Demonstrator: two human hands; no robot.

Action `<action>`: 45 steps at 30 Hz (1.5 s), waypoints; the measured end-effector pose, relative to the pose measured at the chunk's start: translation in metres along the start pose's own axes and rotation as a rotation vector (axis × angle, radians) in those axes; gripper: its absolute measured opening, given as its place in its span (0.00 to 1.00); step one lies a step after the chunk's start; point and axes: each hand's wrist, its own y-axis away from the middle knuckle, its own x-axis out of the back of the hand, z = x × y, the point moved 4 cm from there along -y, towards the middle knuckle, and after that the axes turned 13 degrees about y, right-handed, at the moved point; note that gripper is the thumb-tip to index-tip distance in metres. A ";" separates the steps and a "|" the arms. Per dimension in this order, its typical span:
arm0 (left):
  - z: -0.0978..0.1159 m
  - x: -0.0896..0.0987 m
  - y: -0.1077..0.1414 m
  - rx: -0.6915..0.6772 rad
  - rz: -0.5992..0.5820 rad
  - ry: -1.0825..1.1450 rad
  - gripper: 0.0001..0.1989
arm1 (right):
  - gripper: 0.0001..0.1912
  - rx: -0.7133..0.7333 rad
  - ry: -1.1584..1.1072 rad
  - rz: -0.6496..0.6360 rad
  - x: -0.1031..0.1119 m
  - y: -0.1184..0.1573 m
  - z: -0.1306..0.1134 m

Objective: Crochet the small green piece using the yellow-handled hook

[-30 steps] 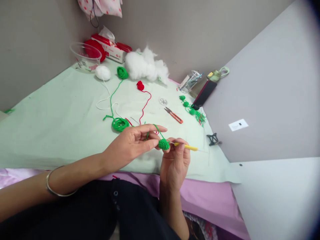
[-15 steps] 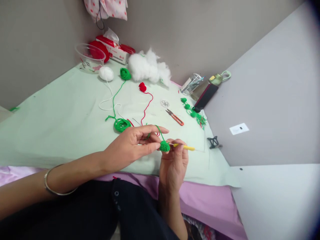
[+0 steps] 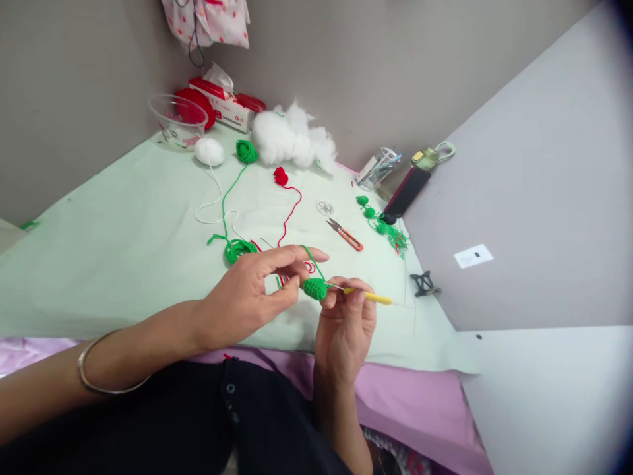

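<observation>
The right hand [image 3: 345, 330] pinches the yellow hook [image 3: 368, 297], whose metal end meets the green piece [image 3: 315, 288] held up between both hands. Left of the piece, the left hand [image 3: 242, 293] has its index finger stretched out with the strand [image 3: 313, 259] over it, thumb and other fingers bent close to the piece; whether they grip it I cannot tell. This looks like mid-stitch crocheting; the next move seems to call for catching the taut strand and drawing it through a loop. Beyond the piece lie the coil [image 3: 237, 250], to its left, and the snips [image 3: 345, 235], to its right.
</observation>
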 end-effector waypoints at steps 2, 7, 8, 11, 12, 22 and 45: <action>-0.001 0.000 -0.001 0.049 -0.036 0.105 0.17 | 0.10 0.017 -0.016 0.000 0.001 -0.001 -0.001; -0.009 -0.004 -0.005 0.245 0.001 0.335 0.23 | 0.10 0.060 0.015 0.016 0.002 0.000 -0.002; -0.012 -0.005 -0.006 0.266 0.015 0.372 0.25 | 0.10 0.074 0.023 0.018 0.002 0.001 -0.002; -0.019 -0.008 -0.008 0.301 0.013 0.436 0.25 | 0.09 0.111 0.036 0.027 0.003 0.002 -0.002; -0.020 -0.009 -0.009 0.308 0.001 0.441 0.25 | 0.08 0.113 0.036 0.028 0.004 0.002 -0.001; -0.015 -0.018 -0.018 0.235 -0.110 0.099 0.25 | 0.09 0.088 0.059 0.045 0.017 0.002 0.007; -0.021 -0.027 -0.020 0.358 -0.200 0.150 0.21 | 0.11 0.415 0.228 0.038 0.027 0.006 -0.013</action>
